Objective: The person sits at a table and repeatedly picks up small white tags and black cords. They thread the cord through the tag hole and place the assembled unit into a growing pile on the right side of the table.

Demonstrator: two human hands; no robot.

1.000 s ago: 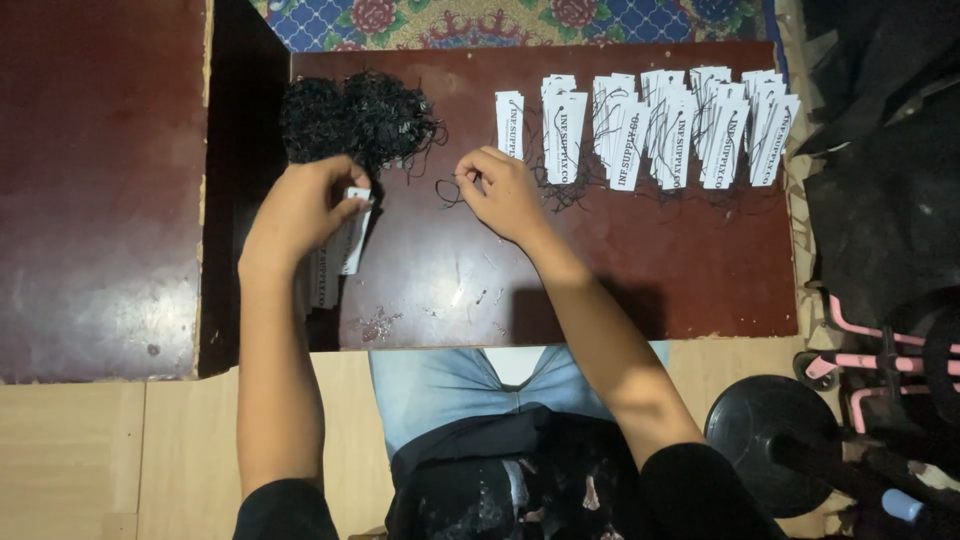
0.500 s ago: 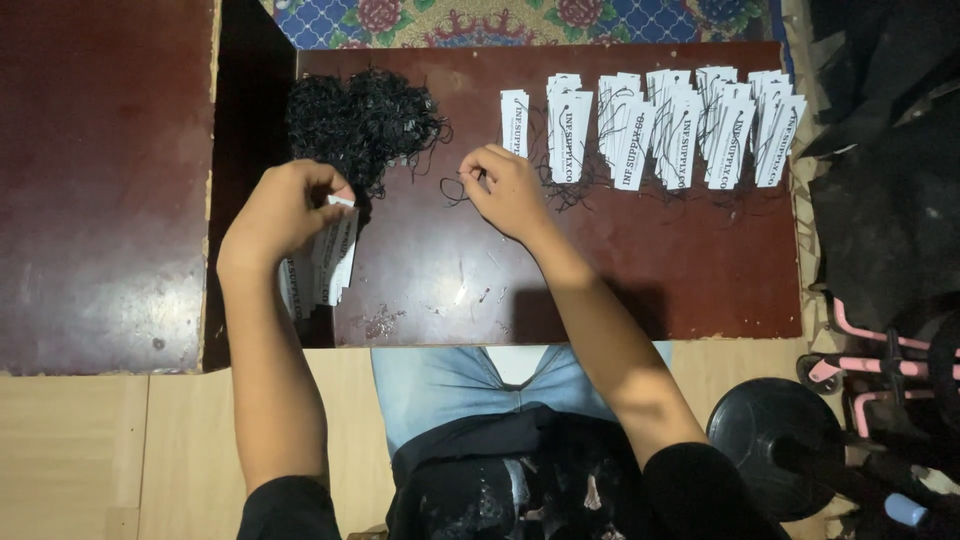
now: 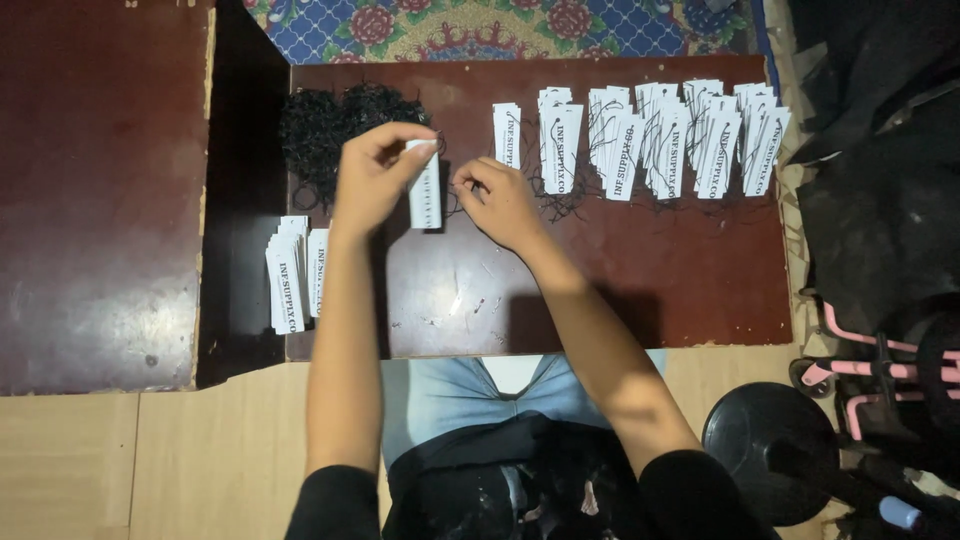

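Note:
My left hand (image 3: 372, 177) pinches a white paper tag (image 3: 425, 190) by its top end, holding it upright over the dark red table (image 3: 640, 290). Close beside it, my right hand (image 3: 497, 200) has its fingertips closed on a thin black string that leads toward the tag's top. A heap of black strings (image 3: 330, 130) lies at the table's far left, just behind my left hand. A stack of plain white tags (image 3: 295, 275) sits near the table's left edge. A row of strung tags (image 3: 650, 135) lies along the far side, to the right.
A second dark red surface (image 3: 100, 190) stands to the left, across a dark gap. A patterned blue rug (image 3: 500, 25) lies beyond the table. Black cloth (image 3: 880, 200), a pink frame (image 3: 870, 380) and a black round object (image 3: 770, 460) crowd the right side.
My left hand has come up from the stack at the left edge carrying one tag toward the middle. The stack now lies on the table. My right hand stayed near the strings.

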